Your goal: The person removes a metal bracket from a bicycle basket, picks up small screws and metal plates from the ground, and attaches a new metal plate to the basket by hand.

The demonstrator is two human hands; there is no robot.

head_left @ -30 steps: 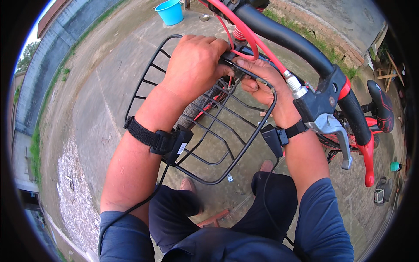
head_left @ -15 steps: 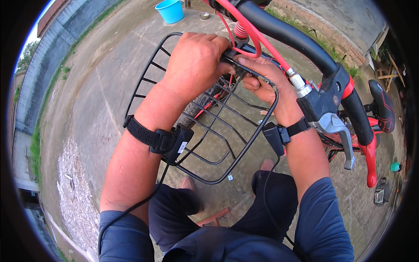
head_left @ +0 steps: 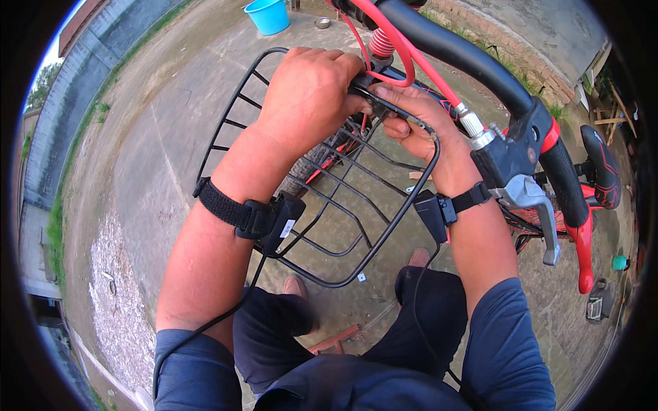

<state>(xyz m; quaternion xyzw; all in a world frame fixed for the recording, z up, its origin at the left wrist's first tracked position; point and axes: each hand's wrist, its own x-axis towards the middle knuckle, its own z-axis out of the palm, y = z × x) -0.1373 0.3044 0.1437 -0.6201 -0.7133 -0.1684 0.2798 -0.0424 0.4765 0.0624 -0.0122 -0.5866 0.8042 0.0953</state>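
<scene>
A black wire bicycle basket [head_left: 322, 283] hangs tilted in front of the bicycle's handlebar [head_left: 456, 51]. My left hand [head_left: 308, 92] is closed over the basket's far rim, next to the bracket by the red-sleeved cables [head_left: 404, 55]. Across from it, my right hand [head_left: 418, 123] pinches the same rim near its right corner, thumb and fingers close to the left thumb. Whatever small part may sit between the fingertips is hidden. Through the basket's wires the front tire [head_left: 298, 171] shows. A silver brake lever [head_left: 541, 212] sticks out beside my right forearm.
A red grip end [head_left: 584, 260] and the black saddle [head_left: 598, 168] lie to the right. On the concrete beyond stand a blue bucket [head_left: 269, 16] and a small metal bowl [head_left: 322, 22]. A reddish metal piece [head_left: 336, 340] lies between my feet.
The handlebar and cables have shifted very slightly right in view. Both hands keep their hold on the basket rim, with only a slight movement of the right fingers.
</scene>
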